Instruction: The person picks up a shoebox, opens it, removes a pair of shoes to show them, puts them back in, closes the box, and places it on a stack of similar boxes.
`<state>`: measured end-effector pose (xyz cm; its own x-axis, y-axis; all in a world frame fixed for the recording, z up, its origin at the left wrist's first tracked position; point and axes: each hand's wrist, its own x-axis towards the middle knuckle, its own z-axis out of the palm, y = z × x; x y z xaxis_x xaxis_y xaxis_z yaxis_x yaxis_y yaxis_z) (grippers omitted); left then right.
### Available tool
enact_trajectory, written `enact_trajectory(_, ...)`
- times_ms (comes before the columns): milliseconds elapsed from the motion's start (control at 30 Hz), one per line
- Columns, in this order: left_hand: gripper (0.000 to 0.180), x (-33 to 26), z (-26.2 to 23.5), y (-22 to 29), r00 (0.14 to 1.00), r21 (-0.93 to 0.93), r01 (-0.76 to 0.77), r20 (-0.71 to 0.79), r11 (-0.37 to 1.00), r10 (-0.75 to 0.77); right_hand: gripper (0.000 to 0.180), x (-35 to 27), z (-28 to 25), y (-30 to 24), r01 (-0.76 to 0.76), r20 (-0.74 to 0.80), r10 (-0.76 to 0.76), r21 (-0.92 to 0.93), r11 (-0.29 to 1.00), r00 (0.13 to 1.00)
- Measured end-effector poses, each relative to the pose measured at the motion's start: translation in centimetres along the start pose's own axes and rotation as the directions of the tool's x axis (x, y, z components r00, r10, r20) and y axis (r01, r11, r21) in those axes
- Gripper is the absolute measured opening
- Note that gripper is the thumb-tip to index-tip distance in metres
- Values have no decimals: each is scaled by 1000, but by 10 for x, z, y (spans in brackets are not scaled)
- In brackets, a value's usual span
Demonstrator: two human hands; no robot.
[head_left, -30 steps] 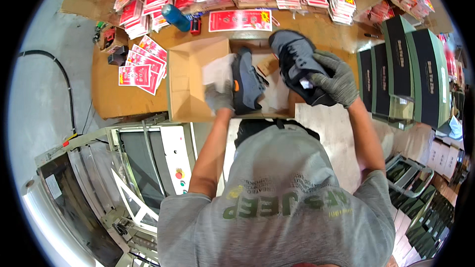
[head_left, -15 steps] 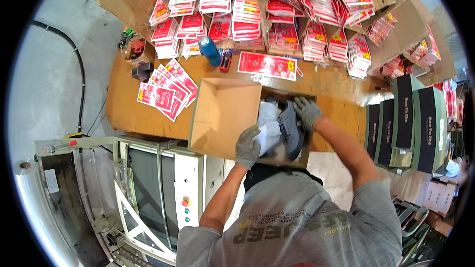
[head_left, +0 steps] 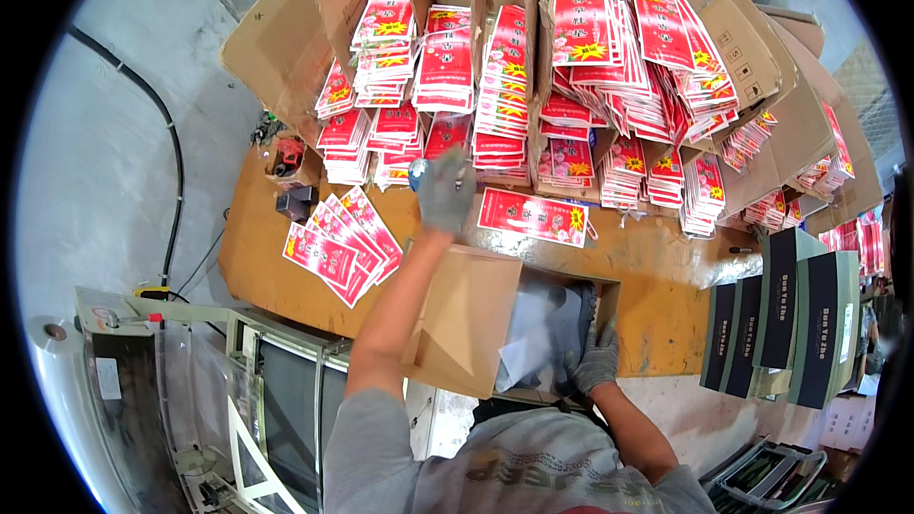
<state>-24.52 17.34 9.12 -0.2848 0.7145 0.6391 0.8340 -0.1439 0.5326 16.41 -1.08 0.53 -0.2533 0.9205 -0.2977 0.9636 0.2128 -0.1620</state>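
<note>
My left hand (head_left: 446,195), in a grey glove, reaches over the table in front of the carton stacks. It covers most of a blue bottle (head_left: 416,174); its fingers are smeared by motion. My right hand (head_left: 597,364), also gloved, lies at the near right side of an open shoebox (head_left: 462,309), fingers stretched along the box's side beside a dark grey shoe (head_left: 569,319). Inside the box, white paper (head_left: 519,347) covers part of the contents. The lid part stands open to the left.
Cartons (head_left: 762,57) full of red-and-white packets (head_left: 443,62) line the table's back. Several packets fan out (head_left: 343,243) at left, and one packet (head_left: 533,217) lies behind the box. Green-and-black shoeboxes (head_left: 781,314) stand at right. A machine with a white frame (head_left: 243,447) is at lower left.
My left hand has left the box's near edge and moved away to the bottle. My right hand has slid from the box's far right to its near right side. The view has shifted.
</note>
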Motion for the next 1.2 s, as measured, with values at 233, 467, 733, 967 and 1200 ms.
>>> enact_trajectory(233,44,181,51,-110,917,542,-306,388,783,89,98,6,-3,1,6,56,-5,-10,1000,998)
enact_trajectory(467,18,220,45,-98,841,448,-360,535,819,78,97,4,-5,-3,-29,37,31,-63,998,999)
enact_trajectory(733,20,41,-25,8,848,-11,-510,-174,860,500,93,4,9,15,35,-106,-33,9,999,994)
enact_trajectory(967,18,-251,-72,138,795,-395,-310,391,865,464,87,2,17,23,52,-79,-47,55,997,996)
enact_trajectory(1200,20,-357,-27,187,618,-383,-102,699,918,360,76,0,35,45,134,-233,-81,218,967,969)
